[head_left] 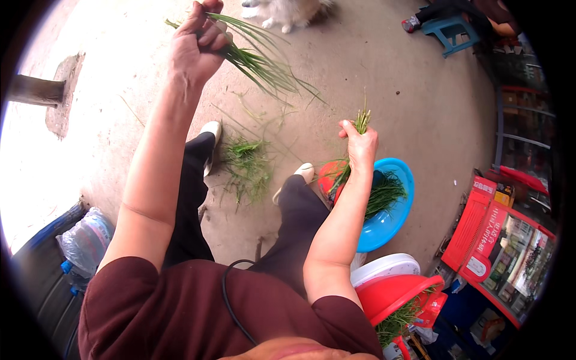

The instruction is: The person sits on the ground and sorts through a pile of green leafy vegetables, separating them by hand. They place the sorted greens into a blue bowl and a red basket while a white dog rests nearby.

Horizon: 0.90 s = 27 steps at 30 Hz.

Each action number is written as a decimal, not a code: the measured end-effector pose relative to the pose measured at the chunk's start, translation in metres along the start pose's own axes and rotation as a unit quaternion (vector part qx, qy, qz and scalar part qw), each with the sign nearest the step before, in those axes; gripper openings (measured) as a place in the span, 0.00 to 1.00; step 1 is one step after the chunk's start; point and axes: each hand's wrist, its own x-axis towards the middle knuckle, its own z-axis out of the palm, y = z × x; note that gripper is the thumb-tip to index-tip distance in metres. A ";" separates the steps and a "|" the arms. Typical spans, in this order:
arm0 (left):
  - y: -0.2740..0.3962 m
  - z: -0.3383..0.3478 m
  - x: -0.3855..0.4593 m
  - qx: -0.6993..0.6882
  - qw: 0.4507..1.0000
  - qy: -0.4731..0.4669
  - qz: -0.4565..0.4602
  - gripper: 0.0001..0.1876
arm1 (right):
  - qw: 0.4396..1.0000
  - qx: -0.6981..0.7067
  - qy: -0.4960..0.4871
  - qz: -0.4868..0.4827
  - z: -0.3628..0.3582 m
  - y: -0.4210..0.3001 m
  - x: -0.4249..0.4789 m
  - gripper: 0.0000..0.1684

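My left hand, raised at the upper left, grips a loose bunch of chive-like greens; the long leaves fan out to the right. Lower and to the right, my right hand is closed around a second bunch of greens, its cut stem ends pointing up and its leaves hanging below the wrist. Beneath that forearm, a blue plastic basin holds more long greens. A red object sits beside the basin, partly covered by leaves. Between my shoes lies a heap of trimmings on the concrete floor.
A red plastic basin with greens and a white lid-like item stand at my right side. A white furry animal is ahead. Another person's leg shows near a blue stool. A red-framed display case stands right.
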 end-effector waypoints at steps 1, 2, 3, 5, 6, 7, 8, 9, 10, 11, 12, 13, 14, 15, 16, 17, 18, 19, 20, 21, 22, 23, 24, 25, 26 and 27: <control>0.003 0.001 0.001 -0.035 0.999 -0.015 -0.009 0.16 | 0.997 -0.059 0.045 -0.013 0.002 0.003 0.002 0.08; 0.005 -0.003 0.002 -0.064 0.997 -0.022 -0.031 0.14 | 0.999 -0.001 0.037 -0.006 0.003 0.006 0.003 0.08; 0.004 0.002 -0.001 -0.080 0.996 -0.023 -0.039 0.13 | 0.998 0.055 0.028 0.000 0.004 0.004 0.002 0.09; 0.001 0.013 -0.005 -0.112 0.992 -0.023 -0.056 0.12 | 0.984 0.179 -0.006 0.008 0.006 -0.003 0.001 0.10; 0.002 0.013 -0.007 -0.125 0.989 -0.034 -0.064 0.12 | 0.968 0.247 -0.035 0.009 0.006 -0.019 -0.004 0.10; 0.001 0.013 -0.007 -0.140 0.986 -0.045 -0.078 0.11 | 0.948 0.311 -0.059 0.013 0.005 -0.030 -0.009 0.10; 0.000 0.012 -0.007 -0.154 0.982 -0.056 -0.091 0.11 | 0.946 0.316 -0.067 0.002 0.004 -0.035 -0.010 0.12; -0.001 0.011 -0.007 -0.165 0.979 -0.067 -0.100 0.11 | 0.935 0.344 -0.081 0.002 0.004 -0.035 -0.009 0.13; -0.002 0.010 -0.006 -0.175 0.975 -0.077 -0.110 0.11 | 0.923 0.372 -0.095 0.002 0.003 -0.034 -0.007 0.13; -0.003 0.009 -0.005 -0.186 0.971 -0.088 -0.119 0.11 | 0.910 0.400 -0.109 0.001 0.003 -0.034 -0.007 0.13; -0.004 0.008 -0.005 -0.187 0.972 -0.079 -0.120 0.11 | 0.903 0.416 -0.106 -0.003 0.004 -0.038 -0.009 0.14; -0.005 0.008 -0.005 -0.189 0.972 -0.071 -0.122 0.11 | 0.892 0.437 -0.118 -0.004 0.005 -0.042 -0.010 0.13; -0.006 0.008 -0.005 -0.190 0.972 -0.062 -0.123 0.11 | 0.879 0.458 -0.129 -0.006 0.005 -0.045 -0.011 0.13; -0.008 0.009 -0.006 -0.192 0.970 -0.066 -0.132 0.11 | 0.867 0.479 -0.140 -0.008 0.006 -0.048 -0.013 0.12; -0.009 0.010 -0.007 -0.194 0.968 -0.069 -0.141 0.11 | 0.857 0.493 -0.149 -0.008 0.005 -0.051 -0.015 0.12; -0.011 0.010 -0.008 -0.196 0.966 -0.073 -0.151 0.11 | 0.847 0.508 -0.157 -0.009 0.005 -0.055 -0.017 0.11; -0.014 0.011 -0.009 -0.193 0.966 -0.068 -0.155 0.11 | 0.837 0.522 -0.164 -0.010 0.005 -0.056 -0.020 0.11; -0.016 0.012 -0.010 -0.190 0.967 -0.063 -0.160 0.11 | 0.847 0.501 -0.178 -0.009 0.005 -0.058 -0.022 0.12; -0.018 0.013 -0.011 -0.187 0.967 -0.058 -0.165 0.11 | 0.856 0.480 -0.192 -0.007 0.007 -0.059 -0.023 0.12; -0.021 0.013 -0.011 -0.182 0.968 -0.059 -0.165 0.11 | 0.864 0.458 -0.206 -0.006 0.010 -0.060 -0.024 0.13; -0.024 0.013 -0.012 -0.177 0.968 -0.061 -0.164 0.11 | 0.874 0.438 -0.212 -0.004 0.014 -0.060 -0.024 0.13; -0.027 0.013 -0.012 -0.172 0.969 -0.062 -0.164 0.11 | 0.876 0.433 -0.212 -0.008 0.018 -0.062 -0.028 0.13; -0.029 0.013 -0.012 -0.169 0.967 -0.082 -0.169 0.11 | 0.879 0.427 -0.213 -0.013 0.021 -0.067 -0.032 0.13; -0.031 0.012 -0.012 -0.166 0.965 -0.101 -0.175 0.11 | 0.881 0.422 -0.213 -0.018 0.024 -0.070 -0.034 0.13; -0.033 0.012 -0.011 -0.164 0.962 -0.121 -0.180 0.11 | 0.874 0.425 -0.229 -0.046 0.025 -0.070 -0.034 0.15; -0.034 0.012 -0.011 -0.160 0.963 -0.118 -0.182 0.11 | 0.870 0.433 -0.231 -0.053 0.026 -0.069 -0.035 0.15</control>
